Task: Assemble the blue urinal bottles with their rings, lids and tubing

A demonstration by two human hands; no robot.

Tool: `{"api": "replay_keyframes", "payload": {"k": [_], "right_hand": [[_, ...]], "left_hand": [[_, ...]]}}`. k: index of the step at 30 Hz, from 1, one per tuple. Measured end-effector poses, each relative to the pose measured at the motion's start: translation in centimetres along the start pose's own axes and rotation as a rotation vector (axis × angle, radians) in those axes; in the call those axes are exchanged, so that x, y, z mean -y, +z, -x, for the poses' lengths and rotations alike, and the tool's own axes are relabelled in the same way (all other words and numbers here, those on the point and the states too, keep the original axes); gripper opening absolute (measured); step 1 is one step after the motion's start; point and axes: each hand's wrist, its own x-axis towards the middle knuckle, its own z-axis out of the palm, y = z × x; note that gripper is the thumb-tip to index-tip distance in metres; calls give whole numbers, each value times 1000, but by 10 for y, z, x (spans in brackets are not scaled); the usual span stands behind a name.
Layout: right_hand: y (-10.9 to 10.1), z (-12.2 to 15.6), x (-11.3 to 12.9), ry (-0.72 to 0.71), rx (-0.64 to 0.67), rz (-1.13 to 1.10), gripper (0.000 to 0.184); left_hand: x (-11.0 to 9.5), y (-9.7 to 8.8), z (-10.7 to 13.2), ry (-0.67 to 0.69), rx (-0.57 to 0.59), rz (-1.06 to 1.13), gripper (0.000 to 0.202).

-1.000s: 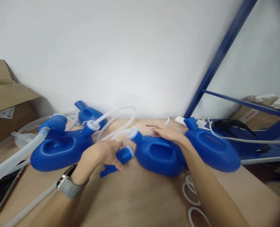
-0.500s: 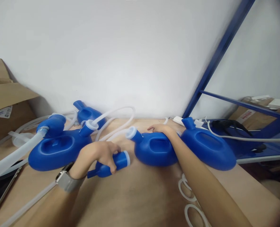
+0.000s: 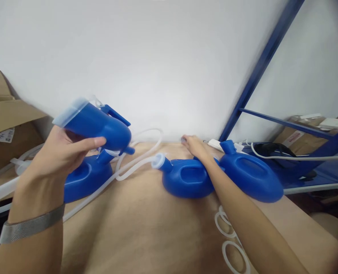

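Observation:
My left hand [image 3: 61, 152] is closed round a blue urinal cup [image 3: 100, 123], held up tilted. Its wide translucent rim points left, a handle is on top and a narrow spout faces lower right. Partly hidden behind that hand, a blue urinal bottle [image 3: 90, 180] lies on the table. My right hand [image 3: 196, 146] is near the wall, beyond the middle blue bottle [image 3: 183, 188], fingers closed together. Something small and pale shows at its fingertips, too blurred to name. The right forearm passes over the middle bottle's right end, beside another blue bottle [image 3: 251, 177].
Translucent hoses [image 3: 128, 171] curl across the table's left half. Pale looped tubing [image 3: 224, 228] lies near my right forearm. A cardboard box [image 3: 14, 125] stands at the left. Blue metal shelving [image 3: 254, 87] with a white cable is at the right.
My left hand has lifted the blue cup off the table, up and left toward the camera, turning it so the rim faces left. My right hand's fingers have drawn together near the wall.

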Motion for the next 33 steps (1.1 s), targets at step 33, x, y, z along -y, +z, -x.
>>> {"api": "replay_keyframes", "payload": {"k": [33], "right_hand": [[-103, 55, 113, -381, -16, -29, 39]], "left_hand": [[-1, 65, 9, 127, 23, -29, 56]]}}
